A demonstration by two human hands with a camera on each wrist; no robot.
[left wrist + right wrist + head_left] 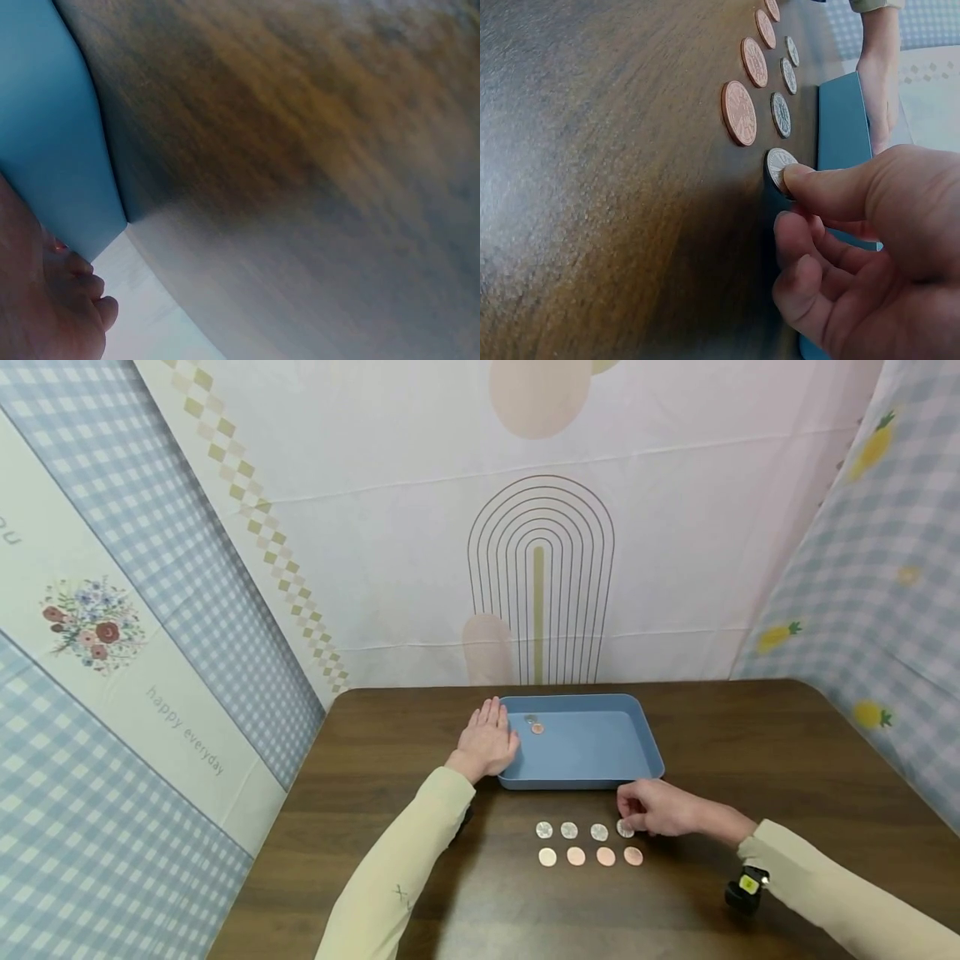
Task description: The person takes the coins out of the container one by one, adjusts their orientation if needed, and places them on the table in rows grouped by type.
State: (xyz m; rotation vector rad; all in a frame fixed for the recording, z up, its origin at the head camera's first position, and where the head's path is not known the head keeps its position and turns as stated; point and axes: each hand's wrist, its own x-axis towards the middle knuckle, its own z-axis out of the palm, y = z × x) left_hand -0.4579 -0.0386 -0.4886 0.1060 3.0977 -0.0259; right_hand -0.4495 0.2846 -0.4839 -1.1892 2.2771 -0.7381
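My right hand (660, 807) pinches the silver coin (778, 169) at the right end of a row, thumb over its edge. In the right wrist view the other fingers are curled beneath the thumb. The remaining silver coins (569, 831) of that row lie flat to its left. A row of copper-coloured coins (576, 857) lies nearer the person. My left hand (487, 739), fingers straight, rests against the left side of a blue tray (585, 743). Inside the tray's far left corner are a silver coin (531, 718) and a copper coin (537, 728), close together.
The brown wooden table (390, 735) extends on both sides of the tray. A patterned white cloth (375, 552) hangs behind the table, with checked cloths at left and right. A dark wrist device (746, 892) sits below the right sleeve.
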